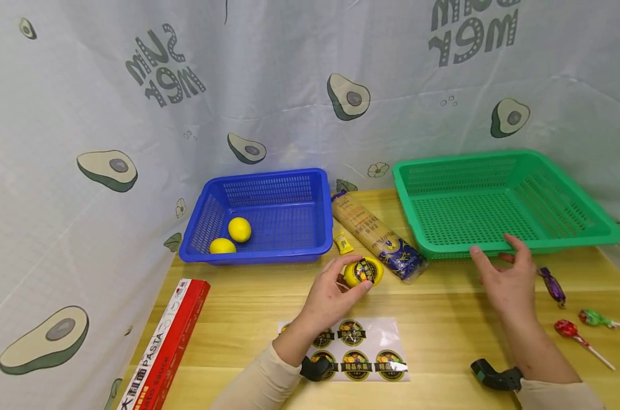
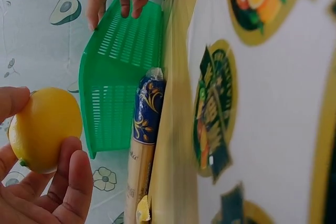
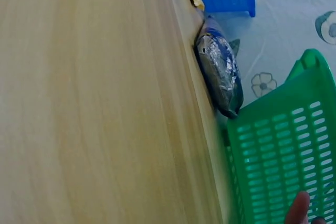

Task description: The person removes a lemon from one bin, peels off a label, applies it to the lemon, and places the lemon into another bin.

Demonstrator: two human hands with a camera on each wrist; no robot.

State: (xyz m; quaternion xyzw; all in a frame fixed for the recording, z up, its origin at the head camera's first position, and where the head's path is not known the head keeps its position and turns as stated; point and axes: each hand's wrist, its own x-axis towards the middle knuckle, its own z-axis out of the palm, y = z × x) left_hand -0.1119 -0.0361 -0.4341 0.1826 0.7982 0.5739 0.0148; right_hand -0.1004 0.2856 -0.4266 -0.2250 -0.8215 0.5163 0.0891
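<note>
— Hands first, please: what has each one got?

— Left hand (image 1: 335, 293) is curled round a yellow lemon (image 1: 363, 271) with a round dark sticker on its face; thumb and fingers pinch it from both sides. I see it lifted just above the wooden table (image 1: 443, 319), close to the sticker sheet (image 1: 353, 348). In the left wrist view the lemon (image 2: 44, 129) sits between thumb and fingertips.

— And the other one?

— Right hand (image 1: 506, 279) holds nothing. Its fingers are spread and relaxed, hovering at the near rim of the green basket (image 1: 499, 202); whether they touch the rim I cannot tell.

— What lies around the lemon?

— Just behind it, a long noodle packet (image 1: 376, 236) lies between the two baskets, with a small yellow candy (image 1: 343, 243) beside it. The blue basket (image 1: 269, 219) to the left holds two more lemons (image 1: 233, 236). A red pasta box (image 1: 163, 347) lies at the table's left edge. By my right hand I see a purple wrapped sweet (image 1: 553, 286) and two lollipops (image 1: 583, 333).
</note>
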